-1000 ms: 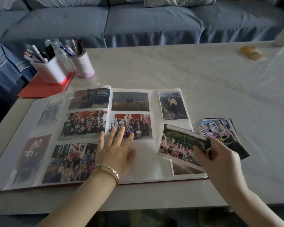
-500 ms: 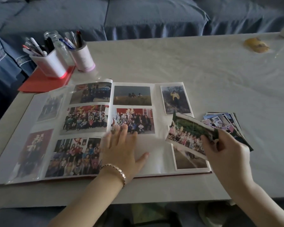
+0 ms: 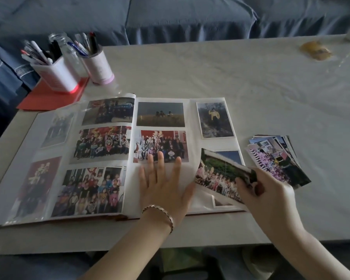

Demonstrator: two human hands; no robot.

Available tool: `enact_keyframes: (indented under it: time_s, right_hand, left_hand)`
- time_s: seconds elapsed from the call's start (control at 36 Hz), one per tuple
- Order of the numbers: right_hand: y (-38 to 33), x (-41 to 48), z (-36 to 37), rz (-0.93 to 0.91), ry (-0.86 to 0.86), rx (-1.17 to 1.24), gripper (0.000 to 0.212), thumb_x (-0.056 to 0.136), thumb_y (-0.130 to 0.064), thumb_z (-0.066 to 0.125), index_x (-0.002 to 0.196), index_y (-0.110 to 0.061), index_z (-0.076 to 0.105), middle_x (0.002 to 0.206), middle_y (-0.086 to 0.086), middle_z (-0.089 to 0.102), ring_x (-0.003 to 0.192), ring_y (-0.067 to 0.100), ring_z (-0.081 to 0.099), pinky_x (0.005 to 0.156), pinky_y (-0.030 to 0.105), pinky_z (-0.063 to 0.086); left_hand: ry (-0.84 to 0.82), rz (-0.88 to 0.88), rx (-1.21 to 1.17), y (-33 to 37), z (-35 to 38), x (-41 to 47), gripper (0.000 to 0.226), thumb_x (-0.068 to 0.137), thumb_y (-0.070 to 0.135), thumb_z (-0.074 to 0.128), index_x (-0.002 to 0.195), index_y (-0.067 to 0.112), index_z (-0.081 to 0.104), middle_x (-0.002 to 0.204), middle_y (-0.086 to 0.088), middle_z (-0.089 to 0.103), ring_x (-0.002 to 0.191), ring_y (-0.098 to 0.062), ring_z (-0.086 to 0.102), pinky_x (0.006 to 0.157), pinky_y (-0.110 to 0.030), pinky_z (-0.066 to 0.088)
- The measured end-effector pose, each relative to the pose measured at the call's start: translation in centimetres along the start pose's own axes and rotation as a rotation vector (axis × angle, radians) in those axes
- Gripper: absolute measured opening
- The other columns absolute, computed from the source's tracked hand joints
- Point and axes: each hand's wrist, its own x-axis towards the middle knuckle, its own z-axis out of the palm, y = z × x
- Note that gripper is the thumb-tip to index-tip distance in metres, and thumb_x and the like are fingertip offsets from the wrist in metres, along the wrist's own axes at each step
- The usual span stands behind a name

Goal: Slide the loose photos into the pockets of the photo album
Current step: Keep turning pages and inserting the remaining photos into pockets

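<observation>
Head view: a group photo [image 3: 216, 174] is pinched at its right edge between the thumb and curled fingers of the right hand [image 3: 271, 197]. It is held aslant over the lower right corner of the open photo album [image 3: 192, 118], with its left edge brought up to the thumb of the left hand [image 3: 166, 184]. The left hand is laid flat, fingers spread, on the unfilled pocket [image 3: 187, 174] at the foot of the right-hand page. The clear film there appears to be lifted beside the thumb. The rest of the loose photos [image 3: 275, 158] are fanned on the table [image 3: 210, 73], just beside the album.

For the step to go cleanly, the page should be kept pinned and the film held open. The print should be levelled, its left edge fed squarely into the mouth, then pushed leftward without buckling.

Compared with half a second earlier, the print has been carried lower and further left. It is now met by the left thumb, which has been stretched out toward it. The pile has not been disturbed.
</observation>
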Motion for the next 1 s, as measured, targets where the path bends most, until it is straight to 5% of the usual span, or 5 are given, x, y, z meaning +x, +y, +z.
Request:
enact_keyframes:
  time_s: [0.17, 0.47, 0.67, 0.81, 1.0]
  right_hand:
    - [0.6, 0.4, 0.4, 0.252, -0.173, 0.115, 0.015, 0.078, -0.007, 0.073, 0.075, -0.018, 0.062, 0.056, -0.014, 0.057, 0.055, -0.001, 0.058, 0.044, 0.008, 0.04]
    - [0.7, 3.6, 0.8, 0.528, -0.571, 0.234, 0.011, 0.079, -0.018, 0.072, 0.077, -0.026, 0.065, 0.074, 0.001, 0.071, 0.07, 0.023, 0.067, 0.067, 0.034, 0.055]
    - [-1.4, 3.7, 3.6, 0.432, -0.597, 0.263, 0.003, 0.081, -0.018, 0.071, 0.081, -0.02, 0.069, 0.057, -0.014, 0.064, 0.047, -0.005, 0.055, 0.046, 0.009, 0.039]
    - [-2.0, 4.3, 4.2, 0.455, -0.643, 0.241, 0.008, 0.088, -0.021, 0.063, 0.081, -0.02, 0.066, 0.075, 0.003, 0.069, 0.061, 0.013, 0.06, 0.06, 0.023, 0.048]
    - [-1.1, 4.8, 3.0, 0.682, -0.451, 0.472, 0.016, 0.087, 0.005, 0.058, 0.084, -0.01, 0.062, 0.07, 0.002, 0.066, 0.05, 0.011, 0.064, 0.05, 0.021, 0.056]
  left_hand:
    - [-0.022, 0.025, 0.008, -0.4, 0.3, 0.0, 0.065, 0.077, 0.064, -0.021, 0.135, 0.035, -0.031, 0.137, -0.005, -0.044, 0.12, -0.028, -0.048, 0.102, -0.046, -0.028]
    - [-0.107, 0.141, 0.198, -2.5, -3.1, 0.2, 0.053, 0.098, 0.049, 0.011, 0.147, 0.036, -0.006, 0.156, 0.002, -0.016, 0.143, -0.022, -0.016, 0.106, -0.046, -0.023]
    - [-0.004, 0.114, 0.127, -5.8, -4.7, 0.9, 0.046, 0.1, 0.039, 0.019, 0.146, 0.036, 0.017, 0.156, 0.013, 0.003, 0.144, -0.015, -0.013, 0.111, -0.048, -0.017]
    - [0.085, 0.19, 0.039, -8.2, -3.2, 1.3, 0.048, 0.099, 0.039, 0.018, 0.146, 0.035, 0.023, 0.156, 0.015, 0.009, 0.141, -0.009, -0.015, 0.111, -0.038, -0.016]
    - [0.287, 0.239, -0.029, -8.8, -2.2, 1.4, 0.044, 0.085, 0.029, 0.033, 0.108, 0.021, 0.069, 0.121, 0.002, 0.064, 0.122, -0.028, 0.052, 0.102, -0.038, 0.017]
